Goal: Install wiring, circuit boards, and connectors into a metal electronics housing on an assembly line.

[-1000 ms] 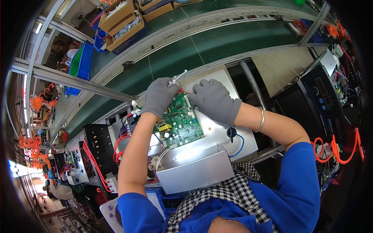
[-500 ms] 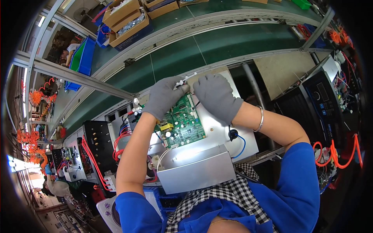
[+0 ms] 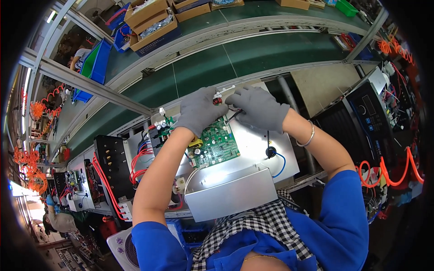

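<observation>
My grey-gloved left hand (image 3: pixel 199 110) bends over the far edge of a green circuit board (image 3: pixel 217 147), its fingers curled toward the right. Close to it my right hand (image 3: pixel 258 108), also gloved, has its fingers pinched together; what they hold is hidden. Between the fingertips shows a small red and dark part (image 3: pixel 218 100), with a white strip like a cable tie (image 3: pixel 227 88) just beyond. A black wire (image 3: pixel 232 116) runs from the board to beneath my right hand. The board lies on a silver metal chassis (image 3: pixel 253 156) with a raised front panel (image 3: pixel 230 194).
Left of the chassis stands a black unit (image 3: pixel 113 167) with red wires (image 3: pixel 101 185). To the right is a black control panel (image 3: pixel 373 110) beside coiled orange hoses (image 3: pixel 393 178). A green conveyor (image 3: pixel 203 67) runs behind; cardboard boxes (image 3: pixel 156 34) and a blue bin (image 3: pixel 101 67) sit farther off.
My left hand has shifted slightly right, uncovering the red part. The white strip now stands clear of its fingers. My right hand has turned and its fingers reach farther left.
</observation>
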Demonstrator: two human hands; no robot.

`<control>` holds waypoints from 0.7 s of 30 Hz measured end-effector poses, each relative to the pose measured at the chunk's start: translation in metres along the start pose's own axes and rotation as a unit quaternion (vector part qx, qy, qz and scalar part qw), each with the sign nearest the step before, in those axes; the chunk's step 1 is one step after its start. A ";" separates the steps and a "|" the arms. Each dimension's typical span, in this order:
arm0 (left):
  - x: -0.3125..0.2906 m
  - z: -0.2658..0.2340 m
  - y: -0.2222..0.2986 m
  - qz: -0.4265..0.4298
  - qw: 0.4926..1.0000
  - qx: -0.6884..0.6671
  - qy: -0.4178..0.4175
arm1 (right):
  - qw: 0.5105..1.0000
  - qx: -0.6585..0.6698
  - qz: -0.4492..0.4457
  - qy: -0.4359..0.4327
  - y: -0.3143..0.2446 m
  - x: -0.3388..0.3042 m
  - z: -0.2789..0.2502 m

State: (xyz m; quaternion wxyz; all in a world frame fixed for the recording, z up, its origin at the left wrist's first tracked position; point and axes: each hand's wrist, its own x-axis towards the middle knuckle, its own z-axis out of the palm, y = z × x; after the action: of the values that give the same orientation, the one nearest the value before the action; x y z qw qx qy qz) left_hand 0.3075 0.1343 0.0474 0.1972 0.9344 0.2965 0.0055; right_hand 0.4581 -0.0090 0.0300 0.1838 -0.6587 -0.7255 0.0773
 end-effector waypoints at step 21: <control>0.013 -0.004 -0.030 0.002 0.957 -0.276 -0.092 | 0.862 0.462 0.189 0.083 0.016 0.020 0.014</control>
State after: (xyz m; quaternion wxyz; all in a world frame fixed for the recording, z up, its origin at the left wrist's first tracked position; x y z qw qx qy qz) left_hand 0.3009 0.1654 0.0383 0.4739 0.8408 0.2618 0.0016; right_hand 0.4663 0.0144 0.0144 0.5084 -0.6265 -0.4503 0.3824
